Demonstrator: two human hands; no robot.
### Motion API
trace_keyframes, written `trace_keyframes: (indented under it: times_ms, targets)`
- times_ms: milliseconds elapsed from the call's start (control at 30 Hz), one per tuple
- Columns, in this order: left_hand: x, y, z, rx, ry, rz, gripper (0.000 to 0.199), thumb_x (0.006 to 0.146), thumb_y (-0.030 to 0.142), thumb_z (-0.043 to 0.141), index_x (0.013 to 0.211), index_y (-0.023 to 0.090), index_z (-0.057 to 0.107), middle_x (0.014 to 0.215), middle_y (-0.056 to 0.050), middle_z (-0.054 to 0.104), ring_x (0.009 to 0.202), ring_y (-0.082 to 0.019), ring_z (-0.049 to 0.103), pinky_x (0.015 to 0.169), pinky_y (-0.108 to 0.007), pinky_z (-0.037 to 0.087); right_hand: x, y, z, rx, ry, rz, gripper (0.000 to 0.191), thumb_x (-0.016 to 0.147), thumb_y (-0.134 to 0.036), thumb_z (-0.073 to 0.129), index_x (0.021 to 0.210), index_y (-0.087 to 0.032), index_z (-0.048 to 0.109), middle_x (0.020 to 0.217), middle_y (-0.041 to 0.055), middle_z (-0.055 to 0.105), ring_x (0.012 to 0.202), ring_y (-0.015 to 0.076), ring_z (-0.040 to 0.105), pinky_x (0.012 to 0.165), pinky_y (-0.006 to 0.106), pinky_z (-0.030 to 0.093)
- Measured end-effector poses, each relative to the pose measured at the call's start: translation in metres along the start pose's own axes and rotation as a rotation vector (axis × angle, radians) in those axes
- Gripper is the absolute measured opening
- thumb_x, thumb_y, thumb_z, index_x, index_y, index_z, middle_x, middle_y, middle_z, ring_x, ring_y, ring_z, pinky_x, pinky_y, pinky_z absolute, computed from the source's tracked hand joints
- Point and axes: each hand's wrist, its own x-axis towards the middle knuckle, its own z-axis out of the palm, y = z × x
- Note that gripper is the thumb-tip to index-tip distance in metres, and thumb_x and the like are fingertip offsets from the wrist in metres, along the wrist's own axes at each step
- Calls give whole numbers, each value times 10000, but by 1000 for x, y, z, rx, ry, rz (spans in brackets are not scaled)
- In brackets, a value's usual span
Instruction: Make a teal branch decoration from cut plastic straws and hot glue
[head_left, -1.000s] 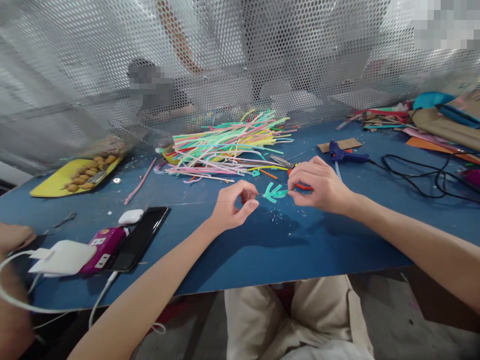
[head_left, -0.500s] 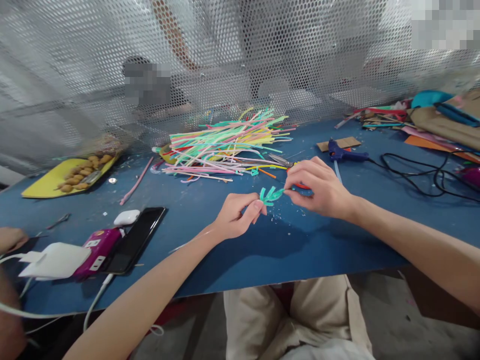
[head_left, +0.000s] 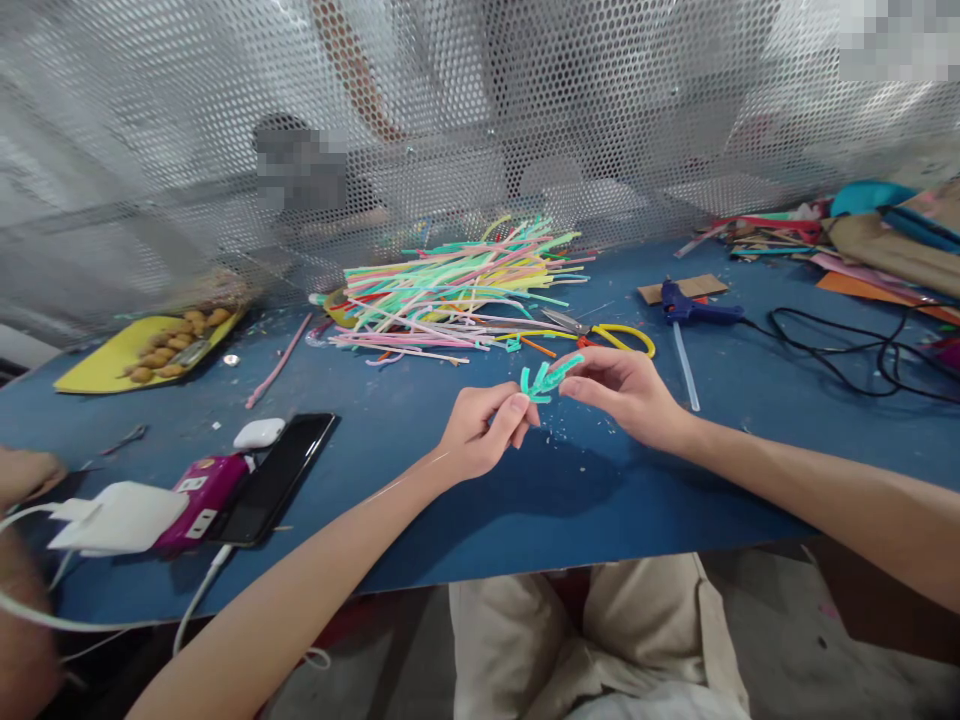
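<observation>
My left hand (head_left: 491, 425) is closed, its thumb and fingers pinching the base of a teal pipe cleaner (head_left: 546, 380) bent into several short prongs and one longer arm. That arm slants up to the right, toward my right hand (head_left: 630, 395). There the thumb and index finger stand apart beside the tip; whether they touch it is hard to see. Just beyond my right fingers lie scissors (head_left: 626, 335) with yellow and orange handles. A large pile of pastel pipe cleaners (head_left: 457, 280) lies behind both hands.
A blue glue gun (head_left: 697, 308) with a cord rests at right near cardboard. At left are a phone (head_left: 281, 480), a white earbud case (head_left: 259, 433), a purple power strip (head_left: 206, 495) and a yellow tray (head_left: 97, 370). Another person's hand (head_left: 26, 475) is at far left. Perforated metal mesh stands behind.
My right thumb and index finger have parted from their pinch at the teal pipe cleaner's tip. The right hand sits slightly lower, uncovering the scissors' handles. My left hand keeps its hold.
</observation>
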Motion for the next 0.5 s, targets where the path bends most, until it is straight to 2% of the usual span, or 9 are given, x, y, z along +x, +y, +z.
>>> trace_keyframes:
  times_ms: [67,267,400,500]
  targets:
    - [0,0,1,0,-11,-6,434,1070,402,432,782,155,643,506,28,560,429,-61,510,471,-173,392,1,0,0,83,0,34,220,852,-393,791,987,-222,765,914,24,745,811,165,645,784,329,536]
    - [-1,-4,1,6,-22,-14,438,1071,409,429,788,154,646,524,22,575,427,-59,498,467,-172,390,3,-4,3,108,20,95,227,824,-413,811,804,-201,733,733,-8,681,673,129,585,721,305,527]
    - [-1,-3,2,-11,-34,-3,428,1075,391,424,798,152,645,532,25,578,422,-51,493,469,-169,383,2,1,3,149,16,92,231,787,-402,844,829,-204,733,762,-9,682,689,131,580,707,304,511]
    - [-1,-2,2,-24,-22,-13,420,1077,382,422,805,152,645,537,29,580,419,-46,491,474,-168,383,-1,7,1,90,-7,56,227,778,-396,856,836,-211,738,779,0,678,691,144,572,680,316,491]
